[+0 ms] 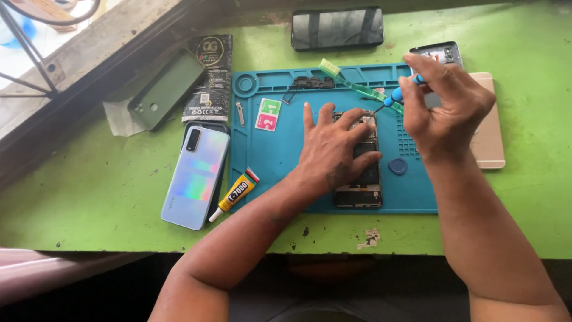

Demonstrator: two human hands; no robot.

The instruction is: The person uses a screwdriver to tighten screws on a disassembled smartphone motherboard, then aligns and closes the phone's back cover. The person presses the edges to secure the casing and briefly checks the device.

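the left hand point(330, 146) lies flat with fingers spread on the opened phone point(359, 173), which sits right of middle on the blue mat point(268, 161), its near end almost at the mat's near edge. the right hand point(444, 107) has its grip closed on a blue screwdriver point(398, 94), tip angled down at the phone's far end, with a green brush point(351, 83) just beyond. bare green worktop point(89, 203) lies open near left, a glue tube point(233, 195) and pale phone back point(195, 176) hugging the mat's left edge.
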